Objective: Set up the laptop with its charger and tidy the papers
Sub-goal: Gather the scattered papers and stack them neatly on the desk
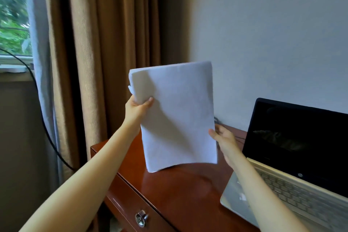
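A stack of white papers point(176, 115) stands upright, its bottom edge resting on the reddish wooden desk point(175, 194). My left hand point(137, 108) grips the stack's upper left edge, thumb on the front. At the lower right edge my right hand point(225, 140) holds the stack, with the thumb in front of the sheets. To the right the silver laptop point(293, 171) sits open on the desk, and its screen is dark. No charger shows, only a bit of cable point(216, 120) behind the papers.
The desk has a drawer with a metal knob point(141, 217) at its front. Brown curtains point(105, 52) hang at the left beside a window point(14, 17). A black cable point(47, 132) runs down across the curtain. A plain wall point(263, 34) stands behind the desk.
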